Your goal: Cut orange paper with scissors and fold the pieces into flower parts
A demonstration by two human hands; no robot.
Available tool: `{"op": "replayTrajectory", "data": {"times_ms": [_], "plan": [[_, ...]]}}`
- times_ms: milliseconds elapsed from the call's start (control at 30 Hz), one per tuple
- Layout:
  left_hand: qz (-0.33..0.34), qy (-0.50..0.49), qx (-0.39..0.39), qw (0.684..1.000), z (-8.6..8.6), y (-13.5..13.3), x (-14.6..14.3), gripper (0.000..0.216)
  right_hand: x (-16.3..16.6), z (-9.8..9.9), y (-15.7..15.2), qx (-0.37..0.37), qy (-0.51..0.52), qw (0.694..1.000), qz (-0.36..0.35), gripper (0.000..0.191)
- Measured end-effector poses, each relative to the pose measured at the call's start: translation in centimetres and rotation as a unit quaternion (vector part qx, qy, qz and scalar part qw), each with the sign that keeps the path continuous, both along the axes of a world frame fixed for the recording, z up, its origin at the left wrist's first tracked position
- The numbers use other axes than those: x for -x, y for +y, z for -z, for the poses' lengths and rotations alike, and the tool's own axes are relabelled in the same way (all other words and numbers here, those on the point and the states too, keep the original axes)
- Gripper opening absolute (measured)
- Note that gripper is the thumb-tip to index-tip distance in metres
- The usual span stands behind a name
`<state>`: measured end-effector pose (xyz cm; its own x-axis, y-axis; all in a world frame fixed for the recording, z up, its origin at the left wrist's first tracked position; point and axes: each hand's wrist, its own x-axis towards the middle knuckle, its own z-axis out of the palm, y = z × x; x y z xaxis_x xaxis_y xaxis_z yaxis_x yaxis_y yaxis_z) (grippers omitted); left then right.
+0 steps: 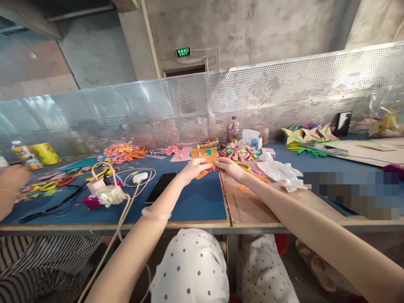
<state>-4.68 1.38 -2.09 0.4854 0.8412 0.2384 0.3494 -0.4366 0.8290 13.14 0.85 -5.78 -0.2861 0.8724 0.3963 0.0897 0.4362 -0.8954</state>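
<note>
Both my hands meet over the middle of the table, with fingers pinched on a small piece of orange paper. My left hand grips its left side, and my right hand holds the right edge. Fingers cover part of the paper, so its exact folded shape is hard to make out. Just behind lie stacked pink paper sheets and a cluster of pink and green paper flowers. Yellow-handled scissors rest beside my right hand. More orange paper lies under my right forearm.
A black phone lies left of my hands, near a charger with cables. Crumpled white plastic sits to the right. A bottle and tissue box stand behind. Another person's hand is at far left.
</note>
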Motion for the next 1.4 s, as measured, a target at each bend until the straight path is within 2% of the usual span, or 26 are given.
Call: {"op": "replayTrajectory", "data": {"times_ms": [133,367,467,633,833,1067,1133,1300,1400], "plan": [[0.022,0.009,-0.006,1.0,0.1,-0.1,0.0,0.023,-0.2,0.0,0.0,-0.014,-0.021,0.999,-0.027,0.029],[0.039,0.007,0.006,0.999,0.0,-0.4,-0.1,0.024,-0.6,-0.7,-0.6,-0.088,-0.097,0.991,-0.013,0.029],[0.045,-0.002,0.014,0.999,0.2,-0.2,0.0,0.027,-0.6,-0.9,-0.7,-0.062,-0.088,0.994,-0.011,0.031],[0.067,0.02,0.026,0.997,0.3,0.0,0.1,0.029,-0.6,-0.6,-0.4,0.018,-0.045,0.997,-0.056,0.036],[0.105,0.021,0.063,0.992,0.2,-0.4,0.1,0.026,-0.3,-0.5,-0.6,-0.016,-0.052,0.995,-0.083,0.029],[0.102,-0.011,0.087,0.991,0.1,-0.7,0.0,0.028,0.3,-1.3,-1.3,-0.089,-0.066,0.993,-0.038,0.032],[0.106,-0.015,0.094,0.99,-0.1,-0.8,0.0,0.027,0.4,-1.3,-1.3,-0.082,-0.056,0.995,-0.027,0.031],[0.095,-0.007,0.084,0.992,-0.2,-0.7,0.1,0.026,0.3,-0.6,-0.7,0.003,-0.006,0.999,-0.035,0.033],[0.093,-0.001,0.087,0.992,0.0,-0.5,0.2,0.024,0.1,-0.3,-0.4,-0.01,-0.018,0.998,-0.054,0.03]]}}
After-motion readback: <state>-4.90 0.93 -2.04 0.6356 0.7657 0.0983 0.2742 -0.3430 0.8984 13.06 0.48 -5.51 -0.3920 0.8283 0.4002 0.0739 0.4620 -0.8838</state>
